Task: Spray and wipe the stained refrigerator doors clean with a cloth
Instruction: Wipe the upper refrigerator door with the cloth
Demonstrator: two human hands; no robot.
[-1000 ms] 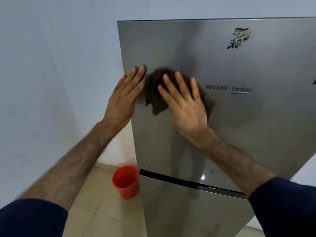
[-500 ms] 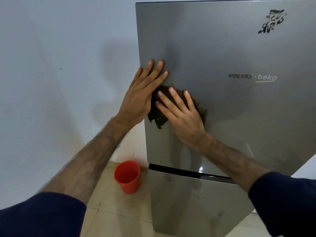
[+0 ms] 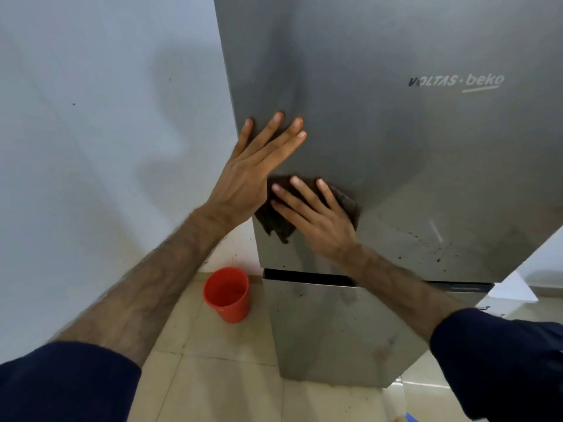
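The steel upper refrigerator door (image 3: 380, 132) fills the upper right of the view, with a brand name printed on it. My right hand (image 3: 316, 220) presses a dark brown cloth (image 3: 275, 223) flat against the door's lower left part. My left hand (image 3: 259, 166) lies flat on the door's left edge just above the cloth, fingers spread, holding nothing. Small dark specks (image 3: 426, 248) dot the door to the right of the cloth. The lower door (image 3: 329, 330) shows faint smudges.
A red plastic cup (image 3: 227, 295) stands on the tiled floor (image 3: 213, 385) by the fridge's left corner. A pale wall (image 3: 106, 132) runs along the left. A white sheet (image 3: 515, 289) lies on the floor at right.
My right hand has slid the cloth down the upper door toward its lower edge. My left hand followed downward along the left edge. The view tilted down, and the black scribble left the frame.
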